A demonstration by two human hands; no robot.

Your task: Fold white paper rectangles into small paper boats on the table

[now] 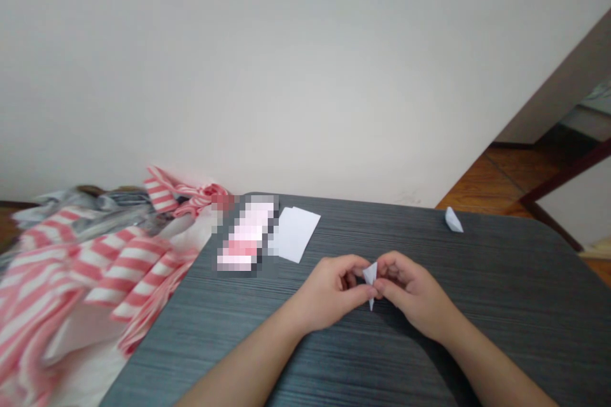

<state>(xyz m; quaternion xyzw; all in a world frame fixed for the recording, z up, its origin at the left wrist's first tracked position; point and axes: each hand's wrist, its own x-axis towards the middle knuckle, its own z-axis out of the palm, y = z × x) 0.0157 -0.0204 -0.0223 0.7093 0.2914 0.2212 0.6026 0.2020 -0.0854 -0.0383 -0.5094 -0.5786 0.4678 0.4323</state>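
Note:
My left hand (pixel 334 289) and my right hand (pixel 410 289) meet above the dark grey table (pixel 501 305). Between their fingertips is a small folded piece of white paper (pixel 370 275), pointed at the bottom. Both hands pinch it, fingers curled and pressed together. The paper's lower tip hangs just above the tabletop.
A stack of white paper sheets (pixel 296 233) lies behind my hands, next to a blurred pink and white object (pixel 245 235). A small folded white paper shape (pixel 453 220) sits near the far right edge. Red and white striped plastic bags (pixel 90 280) pile up on the left.

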